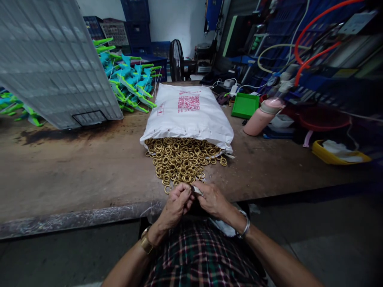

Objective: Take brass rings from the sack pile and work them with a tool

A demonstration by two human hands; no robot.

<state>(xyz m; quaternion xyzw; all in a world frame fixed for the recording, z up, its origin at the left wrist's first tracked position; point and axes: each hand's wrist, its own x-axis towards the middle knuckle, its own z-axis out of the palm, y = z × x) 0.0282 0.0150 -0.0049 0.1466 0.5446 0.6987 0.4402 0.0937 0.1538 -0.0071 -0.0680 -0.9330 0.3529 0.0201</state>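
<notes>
My left hand (179,201) and my right hand (213,201) meet at the table's front edge, just in front of a heap of brass-coloured rings (179,161). The left fingers are closed in a pinch; what they hold is hidden. Wrapped in my right fingers is a small pale object (197,191) with a dark end turned toward the left fingertips; its kind is unclear. The rings spill from the mouth of a white woven sack (191,119) printed with a red square code. One loose ring (168,189) lies just left of my left fingers.
On the brown table (89,171), a grey ribbed crate (62,67) stands at left beside green and turquoise pieces (131,81). To the right are a green tray (245,105), a pink bottle (260,118), a red bowl (324,120) and a yellow basket (341,157). A black fan (176,59) stands behind.
</notes>
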